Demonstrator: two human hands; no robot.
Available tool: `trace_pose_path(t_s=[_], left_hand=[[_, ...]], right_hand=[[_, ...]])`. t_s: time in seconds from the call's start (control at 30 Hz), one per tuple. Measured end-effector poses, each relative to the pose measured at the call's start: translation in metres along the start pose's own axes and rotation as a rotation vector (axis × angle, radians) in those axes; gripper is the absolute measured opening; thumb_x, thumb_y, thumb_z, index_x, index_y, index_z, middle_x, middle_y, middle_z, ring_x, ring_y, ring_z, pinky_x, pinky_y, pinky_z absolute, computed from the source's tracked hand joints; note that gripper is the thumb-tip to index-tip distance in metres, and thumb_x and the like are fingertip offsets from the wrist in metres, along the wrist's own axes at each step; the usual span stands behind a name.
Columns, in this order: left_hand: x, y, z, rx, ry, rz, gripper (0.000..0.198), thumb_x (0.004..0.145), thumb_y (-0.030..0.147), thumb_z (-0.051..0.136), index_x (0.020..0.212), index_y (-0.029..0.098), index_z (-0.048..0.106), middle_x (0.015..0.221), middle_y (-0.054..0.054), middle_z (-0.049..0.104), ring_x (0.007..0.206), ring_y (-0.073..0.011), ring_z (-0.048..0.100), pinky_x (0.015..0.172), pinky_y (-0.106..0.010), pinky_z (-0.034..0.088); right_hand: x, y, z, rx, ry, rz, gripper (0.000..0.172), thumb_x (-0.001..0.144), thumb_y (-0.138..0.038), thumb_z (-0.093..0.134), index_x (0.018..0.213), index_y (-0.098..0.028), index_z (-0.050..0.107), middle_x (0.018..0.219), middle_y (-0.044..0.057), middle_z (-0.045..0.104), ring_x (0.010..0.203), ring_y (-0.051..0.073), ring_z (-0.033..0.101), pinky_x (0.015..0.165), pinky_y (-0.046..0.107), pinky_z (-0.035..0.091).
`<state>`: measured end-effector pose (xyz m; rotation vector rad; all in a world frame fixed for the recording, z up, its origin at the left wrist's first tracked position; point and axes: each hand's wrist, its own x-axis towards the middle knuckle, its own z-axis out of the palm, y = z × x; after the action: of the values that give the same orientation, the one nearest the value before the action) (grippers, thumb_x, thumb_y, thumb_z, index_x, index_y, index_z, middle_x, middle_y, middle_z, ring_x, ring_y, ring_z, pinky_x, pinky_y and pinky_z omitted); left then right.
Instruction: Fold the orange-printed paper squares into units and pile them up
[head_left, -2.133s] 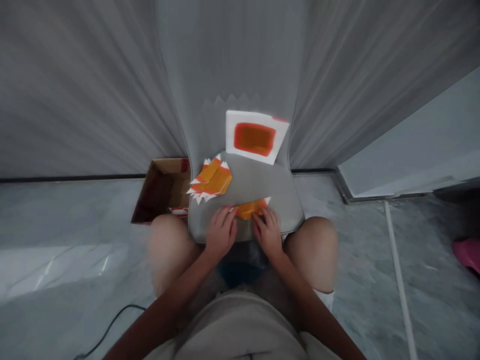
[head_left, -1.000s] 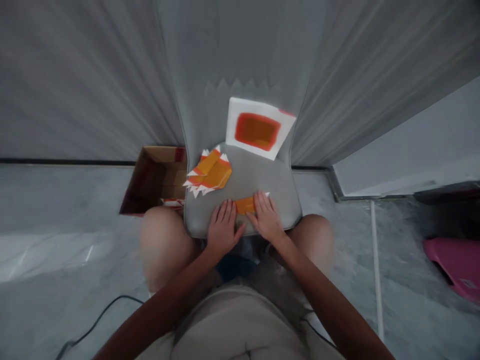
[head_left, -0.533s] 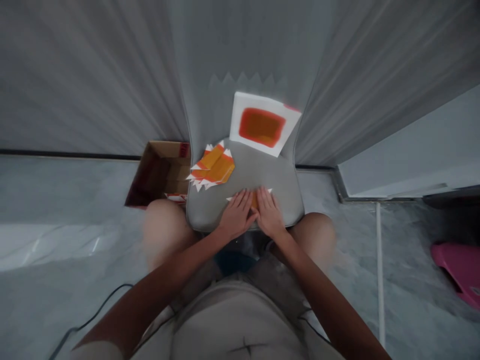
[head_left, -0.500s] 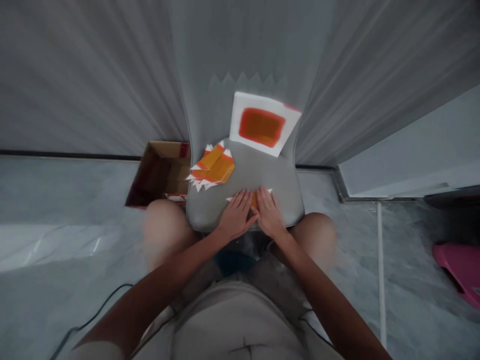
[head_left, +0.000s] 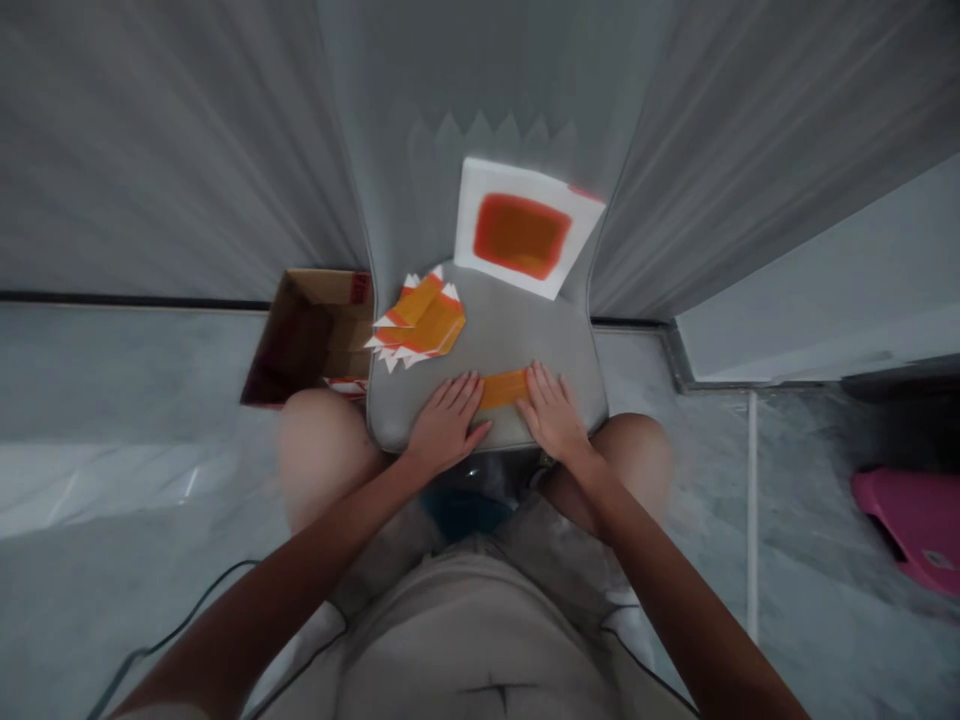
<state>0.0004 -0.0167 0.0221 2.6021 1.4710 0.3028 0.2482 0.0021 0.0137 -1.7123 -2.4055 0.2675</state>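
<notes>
An orange folded paper strip (head_left: 503,389) lies on the grey chair seat (head_left: 517,330), its two ends covered by my hands. My left hand (head_left: 448,420) rests flat on the left end, fingers stretched out and thumb apart. On the right end lies my right hand (head_left: 553,410), also flat with its fingers extended. Left of the strip, several folded orange papers with white pointed tips (head_left: 424,320) sit in an overlapping pile. Behind, a white sheet or packet with an orange-red rectangle (head_left: 523,235) leans against the chair's backrest.
An open cardboard box (head_left: 300,330) stands on the floor left of the chair. A pink plastic object (head_left: 915,525) is at the far right. A dark cable (head_left: 187,610) runs across the floor at lower left. Grey curtains (head_left: 165,140) hang behind.
My hands have slid apart along the paper strip, left hand leftward and right hand rightward, uncovering its orange middle. The whole view has shifted slightly.
</notes>
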Motion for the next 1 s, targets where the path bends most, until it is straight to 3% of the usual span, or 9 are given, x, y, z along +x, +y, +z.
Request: trace_pose_path(t_s=[0.17, 0.33, 0.57, 0.7, 0.8, 0.9, 1.0], left_hand=[[0.0, 0.003, -0.002, -0.001, 0.029, 0.002, 0.073, 0.107, 0.054, 0.038, 0.166, 0.01, 0.034, 0.171, -0.014, 0.036, 0.161, -0.0284, 0.03, 0.134, -0.049, 0.024], [-0.003, 0.005, -0.002, -0.007, 0.051, 0.005, 0.073, 0.108, 0.054, 0.037, 0.164, 0.007, 0.036, 0.171, -0.015, 0.036, 0.161, -0.0277, 0.031, 0.134, -0.046, 0.023], [-0.01, 0.004, -0.004, -0.08, 0.057, 0.117, 0.066, 0.107, 0.048, 0.04, 0.166, 0.019, 0.035, 0.175, -0.008, 0.03, 0.165, -0.0268, 0.02, 0.136, -0.051, 0.017], [-0.008, 0.003, -0.006, -0.105, 0.0, 0.127, 0.062, 0.107, 0.051, 0.043, 0.163, 0.025, 0.042, 0.172, -0.008, 0.037, 0.163, -0.0294, 0.026, 0.134, -0.055, 0.022], [-0.007, 0.001, -0.007, -0.104, -0.013, 0.128, 0.057, 0.108, 0.049, 0.042, 0.16, 0.026, 0.047, 0.17, -0.008, 0.041, 0.161, -0.0292, 0.03, 0.132, -0.053, 0.027], [-0.007, 0.001, -0.007, -0.107, 0.008, 0.133, 0.055, 0.107, 0.047, 0.045, 0.157, 0.025, 0.051, 0.169, -0.009, 0.043, 0.161, -0.0301, 0.031, 0.132, -0.052, 0.028], [-0.009, 0.001, -0.004, -0.096, 0.044, 0.096, 0.052, 0.106, 0.045, 0.048, 0.155, 0.027, 0.054, 0.167, -0.008, 0.045, 0.16, -0.0309, 0.033, 0.131, -0.054, 0.03]], right_hand=[[-0.009, -0.017, -0.002, 0.016, 0.129, -0.059, 0.075, 0.111, -0.051, 0.028, 0.17, -0.007, 0.016, 0.176, 0.019, 0.023, 0.165, 0.032, 0.016, 0.132, 0.059, 0.022], [-0.023, -0.03, 0.01, 0.0, 0.049, -0.192, 0.074, 0.111, -0.05, 0.03, 0.17, -0.007, 0.017, 0.173, 0.02, 0.03, 0.163, 0.03, 0.026, 0.132, 0.055, 0.024], [-0.025, -0.028, 0.02, -0.012, 0.039, -0.161, 0.073, 0.111, -0.05, 0.029, 0.169, -0.006, 0.022, 0.173, 0.02, 0.029, 0.163, 0.031, 0.025, 0.133, 0.055, 0.022], [-0.024, -0.028, 0.017, 0.032, 0.031, -0.14, 0.07, 0.111, -0.049, 0.032, 0.169, -0.011, 0.025, 0.173, 0.017, 0.031, 0.163, 0.029, 0.027, 0.133, 0.056, 0.023], [-0.022, -0.027, 0.017, 0.056, 0.061, -0.11, 0.065, 0.111, -0.048, 0.033, 0.165, -0.012, 0.037, 0.171, 0.017, 0.037, 0.161, 0.028, 0.032, 0.132, 0.054, 0.026], [-0.02, -0.028, 0.017, 0.045, 0.108, -0.05, 0.063, 0.11, -0.05, 0.036, 0.161, -0.015, 0.046, 0.173, 0.016, 0.033, 0.163, 0.031, 0.026, 0.131, 0.056, 0.025], [-0.018, -0.031, 0.016, 0.036, 0.104, -0.023, 0.067, 0.109, -0.053, 0.038, 0.164, -0.015, 0.04, 0.175, 0.015, 0.027, 0.164, 0.031, 0.021, 0.132, 0.057, 0.022]])
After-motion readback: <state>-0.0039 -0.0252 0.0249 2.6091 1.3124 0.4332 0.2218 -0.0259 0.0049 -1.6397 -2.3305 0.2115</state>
